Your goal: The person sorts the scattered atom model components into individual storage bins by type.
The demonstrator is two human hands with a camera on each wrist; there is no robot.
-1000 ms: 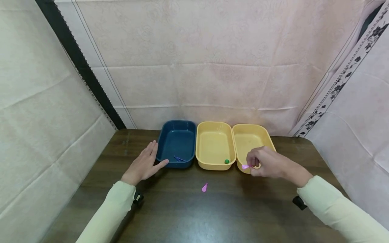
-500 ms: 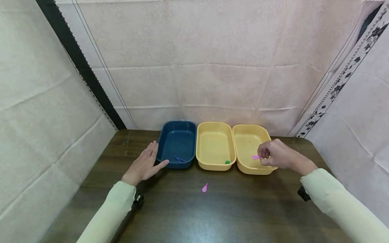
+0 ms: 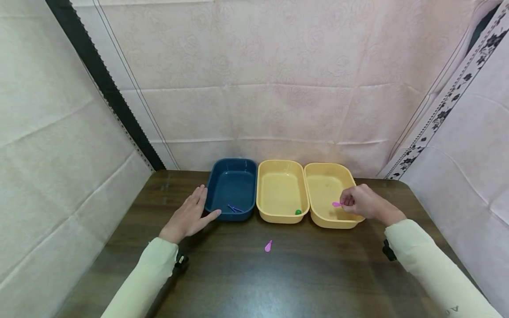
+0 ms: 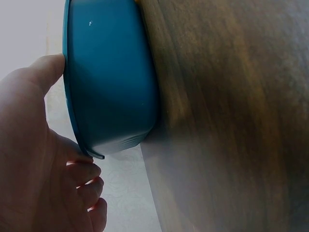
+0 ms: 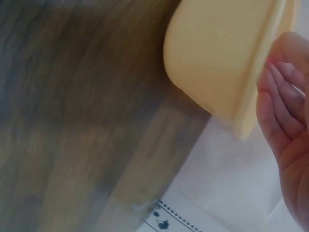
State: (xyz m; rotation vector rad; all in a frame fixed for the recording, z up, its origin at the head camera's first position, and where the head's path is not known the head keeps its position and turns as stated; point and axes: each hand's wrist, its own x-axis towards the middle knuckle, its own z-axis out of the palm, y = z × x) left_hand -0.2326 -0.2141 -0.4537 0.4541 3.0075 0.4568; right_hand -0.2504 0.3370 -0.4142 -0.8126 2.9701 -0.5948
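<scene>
Beside the left end of the blue tray (image 3: 233, 183), my left hand (image 3: 187, 216) lies with straight fingers, touching its rim. The left wrist view shows that hand (image 4: 43, 145) with thumb and a finger against the tray's edge (image 4: 113, 77). Over the right yellow tray (image 3: 327, 176), my right hand (image 3: 362, 203) pinches a small pink teardrop-shaped piece (image 3: 336, 204). Most of that piece is hidden from the right wrist view, where the curled hand (image 5: 289, 101) is above the tray's rim (image 5: 256, 72). A second pink teardrop-shaped piece (image 3: 268, 246) lies on the table.
Several thin blue pieces (image 3: 234, 208) lie in the blue tray. A green ball (image 3: 298, 212) sits in the middle yellow tray (image 3: 280, 183). The three trays stand side by side on the dark wooden table (image 3: 222, 282). Pale cloth (image 3: 254, 110) hangs behind and at both sides.
My right hand, with the pink piece pinched in it, has moved right and away from me over the right yellow tray, then slowed. The left hand stays in place.
</scene>
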